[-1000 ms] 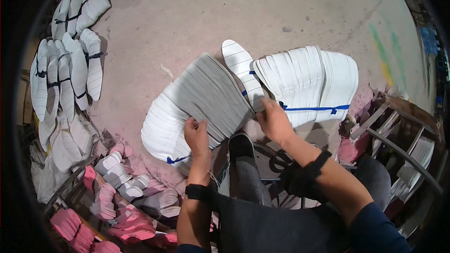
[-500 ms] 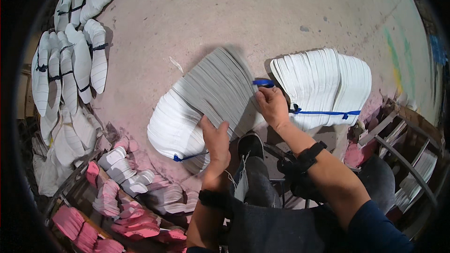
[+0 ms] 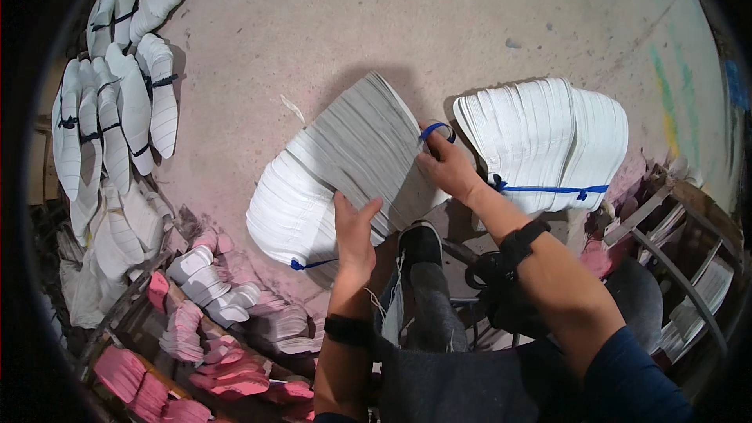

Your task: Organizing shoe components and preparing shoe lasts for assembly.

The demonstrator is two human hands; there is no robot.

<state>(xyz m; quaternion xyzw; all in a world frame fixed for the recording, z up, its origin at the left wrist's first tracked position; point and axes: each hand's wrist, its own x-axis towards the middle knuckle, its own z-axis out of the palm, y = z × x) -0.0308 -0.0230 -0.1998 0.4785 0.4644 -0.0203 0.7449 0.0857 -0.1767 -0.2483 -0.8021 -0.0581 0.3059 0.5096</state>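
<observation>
A thick stack of grey insole-shaped sheets (image 3: 363, 137) leans between my hands, against a white stack (image 3: 283, 207) that has a blue strap (image 3: 298, 264) near its lower end. My left hand (image 3: 356, 227) grips the grey stack's near side, thumb apart and the other fingers partly hidden. At the stack's right end, my right hand (image 3: 448, 163) presses with its fingers and pinches a looped blue strap (image 3: 439, 132). Just right of it, a separate white stack (image 3: 540, 137) sits on the floor, bound by a knotted blue strap (image 3: 548, 189).
Several tied bundles of white insoles (image 3: 113, 113) lie along the left. Pink pieces (image 3: 227, 368) and white pieces (image 3: 211, 286) fill a rack at lower left. A metal-framed rack (image 3: 681, 266) stands at right. My shoe (image 3: 420, 247) is just below the grey stack.
My right hand has shifted slightly up and left along the grey stack's end. The blue strap loop now stands more open above the fingers. My left hand has barely moved.
</observation>
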